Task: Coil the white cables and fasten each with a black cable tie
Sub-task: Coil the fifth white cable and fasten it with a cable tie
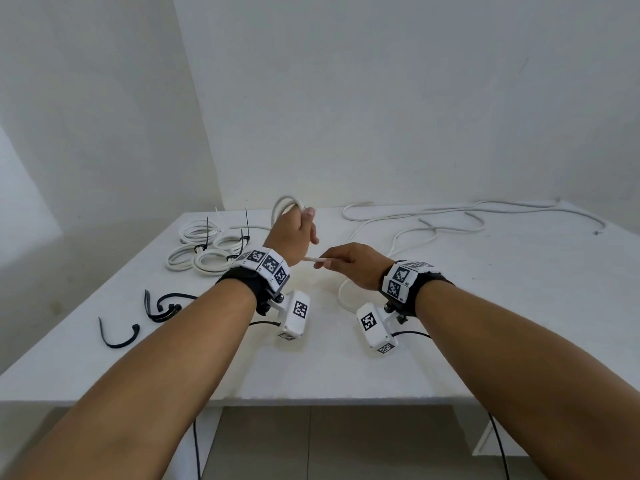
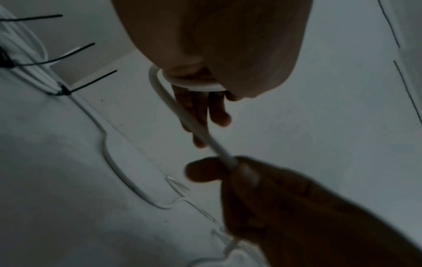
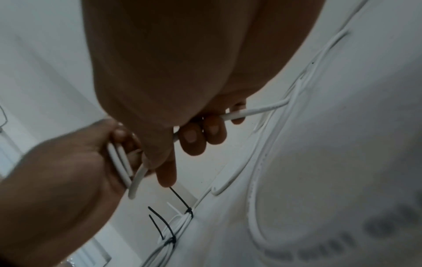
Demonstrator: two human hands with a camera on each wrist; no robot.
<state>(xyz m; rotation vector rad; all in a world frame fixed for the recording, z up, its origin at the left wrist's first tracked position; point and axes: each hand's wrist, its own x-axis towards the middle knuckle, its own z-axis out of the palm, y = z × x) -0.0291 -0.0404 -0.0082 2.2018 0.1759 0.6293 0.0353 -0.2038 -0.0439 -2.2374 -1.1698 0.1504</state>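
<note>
My left hand (image 1: 297, 231) is raised above the table and grips a small coil (image 1: 286, 204) of white cable, whose loops (image 2: 194, 86) wrap round its fingers. From the coil the white cable (image 2: 206, 139) runs a short way to my right hand (image 1: 343, 264), which pinches it between thumb and fingers (image 3: 194, 137). Behind the right hand the cable's tail (image 1: 342, 293) drops to the table and trails off to the back right. Several loose black cable ties (image 1: 162, 307) lie at the front left, one more tie (image 1: 117, 335) nearer the edge.
Several coils (image 1: 204, 249) bound with black ties lie at the back left of the white table (image 1: 311, 368). More loose white cables (image 1: 450, 216) snake across the back right. A white wall stands close behind the table.
</note>
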